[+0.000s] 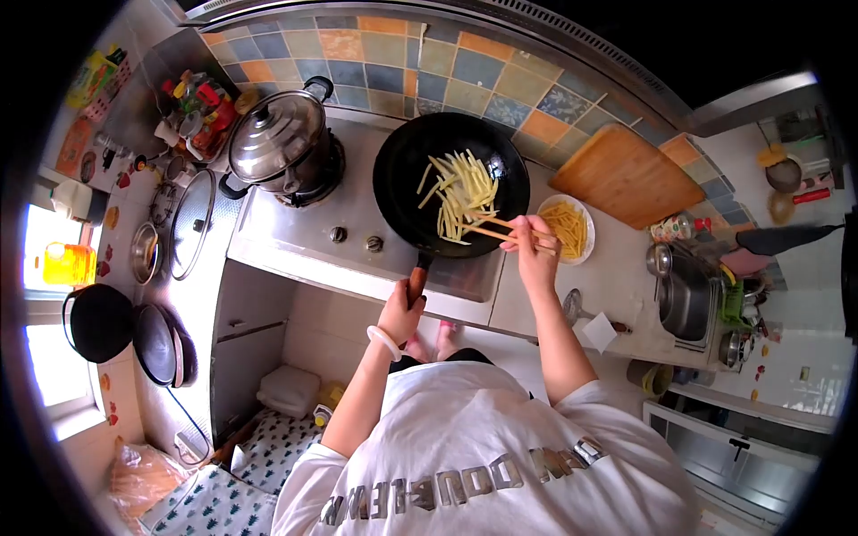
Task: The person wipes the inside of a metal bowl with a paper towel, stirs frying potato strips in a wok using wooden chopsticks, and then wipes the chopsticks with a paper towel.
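A black wok [402, 192] sits on the right side of the stove, with pale cut strips [469, 186] spread in its middle. My left hand [401, 310] is wrapped round the wok's wooden handle [417, 283], and a white bracelet circles that wrist. In my right hand [534, 243] is a pair of wooden chopsticks [490, 226], whose tips reach over the wok and touch the lower strips. Just right of that hand, a white plate [590, 239] holds more yellow strips [566, 228], partly hidden by my fingers.
On the left burner stands a lidded steel pot [279, 138]. A wooden cutting board [626, 179] leans on the tiled wall at the right. Further right is a sink [686, 304]. A glass lid [192, 223] and bottles [201, 103] are at the left.
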The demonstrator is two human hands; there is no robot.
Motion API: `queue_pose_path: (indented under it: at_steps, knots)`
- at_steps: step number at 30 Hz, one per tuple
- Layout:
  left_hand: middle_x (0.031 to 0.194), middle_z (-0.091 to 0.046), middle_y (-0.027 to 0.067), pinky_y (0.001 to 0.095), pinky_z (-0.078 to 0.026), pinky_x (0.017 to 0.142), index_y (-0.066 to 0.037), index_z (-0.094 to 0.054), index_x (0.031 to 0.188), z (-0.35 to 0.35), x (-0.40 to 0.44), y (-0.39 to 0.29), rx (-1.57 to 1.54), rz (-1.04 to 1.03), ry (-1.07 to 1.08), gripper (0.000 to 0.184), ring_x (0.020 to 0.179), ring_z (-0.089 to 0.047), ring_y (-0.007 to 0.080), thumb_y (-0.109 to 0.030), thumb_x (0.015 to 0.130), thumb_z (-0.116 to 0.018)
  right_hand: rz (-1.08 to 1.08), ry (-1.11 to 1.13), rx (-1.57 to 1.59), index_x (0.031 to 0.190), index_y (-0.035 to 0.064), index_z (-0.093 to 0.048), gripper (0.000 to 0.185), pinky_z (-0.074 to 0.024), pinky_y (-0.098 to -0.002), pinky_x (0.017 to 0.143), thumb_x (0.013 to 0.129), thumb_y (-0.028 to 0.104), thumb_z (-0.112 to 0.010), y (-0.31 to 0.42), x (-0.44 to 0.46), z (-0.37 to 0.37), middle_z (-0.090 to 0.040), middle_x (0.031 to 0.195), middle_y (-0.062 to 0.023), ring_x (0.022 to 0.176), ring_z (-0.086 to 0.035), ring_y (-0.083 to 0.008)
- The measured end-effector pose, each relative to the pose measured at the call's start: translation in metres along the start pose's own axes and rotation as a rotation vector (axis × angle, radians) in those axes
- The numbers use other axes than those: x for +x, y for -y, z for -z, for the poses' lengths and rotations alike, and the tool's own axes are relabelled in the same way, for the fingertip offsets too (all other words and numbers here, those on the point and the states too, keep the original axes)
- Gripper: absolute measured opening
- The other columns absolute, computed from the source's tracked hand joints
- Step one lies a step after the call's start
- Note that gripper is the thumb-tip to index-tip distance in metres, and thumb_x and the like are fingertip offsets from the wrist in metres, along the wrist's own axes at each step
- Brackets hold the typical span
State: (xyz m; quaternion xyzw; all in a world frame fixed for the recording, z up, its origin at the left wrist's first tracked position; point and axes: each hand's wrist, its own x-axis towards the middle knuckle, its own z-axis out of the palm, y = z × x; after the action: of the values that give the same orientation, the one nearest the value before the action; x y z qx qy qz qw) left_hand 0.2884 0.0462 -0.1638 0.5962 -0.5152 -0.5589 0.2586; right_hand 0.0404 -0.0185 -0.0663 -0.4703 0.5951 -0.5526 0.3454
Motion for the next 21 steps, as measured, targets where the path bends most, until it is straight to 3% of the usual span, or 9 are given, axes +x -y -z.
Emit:
queue_pose_path:
  at_steps: [3, 7, 8, 14, 21]
  knots:
    - [0.107, -0.062, 0.0280, 0.0430, -0.047, 0.088, 0.001, -0.047, 0.125, -0.001, 0.003, 0.004, -0.006, -0.013, -0.001, 0.045, 0.102, -0.060, 0.0422, -0.017, 0.086, -0.061, -0.034, 0.057, -0.040, 0.093, -0.0022, -0.062, 0.021, -0.0514, -0.0226, 0.056, 0.098, 0.017, -0.055, -0.030, 0.009, -0.010, -0.066, 0.076, -0.0065, 0.061, -0.065, -0.0107]
    - [0.106, -0.062, 0.0278, 0.0431, -0.047, 0.088, 0.001, -0.047, 0.125, -0.002, 0.003, 0.008, -0.029, -0.024, -0.002, 0.045, 0.102, -0.060, 0.0423, -0.016, 0.086, -0.061, 0.114, 0.118, 0.029, 0.095, -0.0027, -0.062, 0.018, -0.0530, -0.0253, 0.058, 0.098, 0.014, -0.055, -0.035, 0.011, -0.036, -0.067, 0.078, -0.0060, 0.066, -0.067, -0.0128]
    - [0.106, -0.062, 0.0278, 0.0431, -0.047, 0.088, 0.001, -0.047, 0.125, -0.002, 0.004, 0.008, -0.029, -0.019, 0.000, 0.045, 0.102, -0.060, 0.0422, -0.016, 0.086, -0.061, 0.069, 0.196, 0.017, 0.098, -0.0017, -0.061, 0.024, -0.0531, -0.0231, 0.063, 0.100, 0.020, -0.052, -0.034, 0.010, -0.033, -0.066, 0.079, -0.0054, 0.069, -0.067, -0.0127]
    - [0.105, -0.062, 0.0273, 0.0424, -0.047, 0.087, 0.001, -0.047, 0.124, -0.003, 0.002, 0.007, -0.035, -0.015, -0.013, 0.044, 0.100, -0.061, 0.0416, -0.016, 0.086, -0.061, 0.008, 0.040, -0.100, 0.094, 0.0002, -0.061, 0.031, -0.0521, -0.0218, 0.058, 0.101, 0.028, -0.049, -0.001, 0.010, 0.009, -0.063, 0.074, -0.0050, 0.063, -0.065, -0.0113]
    - [0.106, -0.062, 0.0269, 0.0420, -0.047, 0.087, 0.001, -0.048, 0.123, -0.001, 0.001, 0.003, -0.033, -0.017, -0.012, 0.044, 0.100, -0.061, 0.0413, -0.017, 0.086, -0.062, 0.068, 0.187, 0.037, 0.100, -0.0015, -0.062, 0.022, -0.0530, -0.0239, 0.061, 0.099, 0.019, -0.054, -0.046, 0.013, -0.026, -0.068, 0.089, -0.0084, 0.072, -0.069, -0.0139]
